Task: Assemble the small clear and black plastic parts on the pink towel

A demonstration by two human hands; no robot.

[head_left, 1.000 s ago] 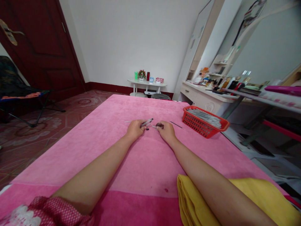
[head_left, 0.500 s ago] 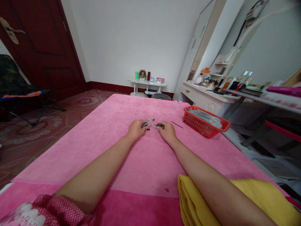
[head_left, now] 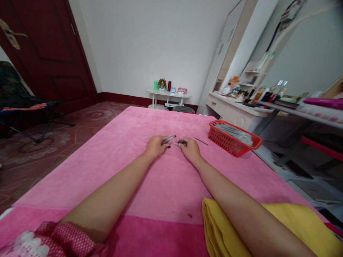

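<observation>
My left hand [head_left: 154,147] is closed on clear pens [head_left: 168,139] with dark ends, which stick out past the fingertips toward the right. A small black end shows just below its thumb. Facing it across a narrow gap, my right hand [head_left: 190,148] pinches a small pale pen part [head_left: 176,144]; the fingers hide most of it. To the right of that hand, a thin dark pen refill [head_left: 200,141] lies on the pink cover [head_left: 160,185]. Another pale, slim piece [head_left: 146,137] lies left of my left hand.
A red plastic basket [head_left: 222,142] full of grey-white pens stands at the right edge of the pink cover. Folded yellow cloth [head_left: 219,228] lies under my right forearm. Beyond are a low white table [head_left: 150,92], a cluttered dresser [head_left: 227,107] and a folding chair [head_left: 26,107].
</observation>
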